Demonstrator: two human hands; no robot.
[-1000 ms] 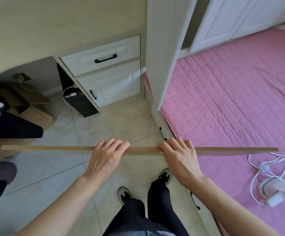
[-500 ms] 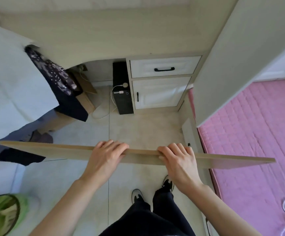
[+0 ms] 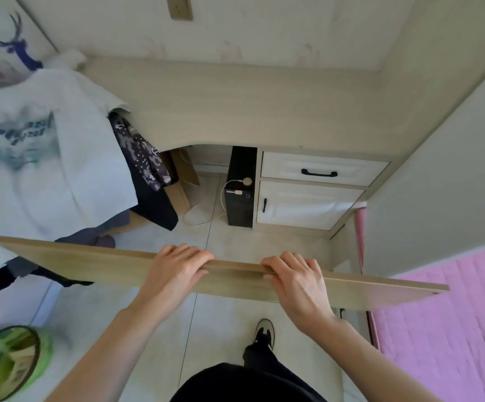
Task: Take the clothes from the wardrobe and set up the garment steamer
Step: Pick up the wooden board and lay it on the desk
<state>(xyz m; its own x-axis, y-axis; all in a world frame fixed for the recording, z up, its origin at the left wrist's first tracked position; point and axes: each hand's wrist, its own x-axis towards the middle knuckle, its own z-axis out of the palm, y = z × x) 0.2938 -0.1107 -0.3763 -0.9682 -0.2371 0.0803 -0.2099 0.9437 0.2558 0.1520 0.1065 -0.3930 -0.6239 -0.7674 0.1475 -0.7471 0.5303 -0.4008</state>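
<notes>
Gripping long wooden board (image 3: pixel 90 261) by top edge: left hand (image 3: pixel 174 269) and right hand (image 3: pixel 296 278) both curled over it, near centre. Board spans scene left to right, above tiled floor (image 3: pixel 235 314). White T-shirt (image 3: pixel 32 158) and dark clothes (image 3: pixel 145 175) hang far left. Pink bed (image 3: pixel 453 314) right.

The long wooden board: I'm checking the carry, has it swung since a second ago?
Yes. The long wooden board, held by both hands, has swung left: its right end has left the pink bedspread.
</notes>
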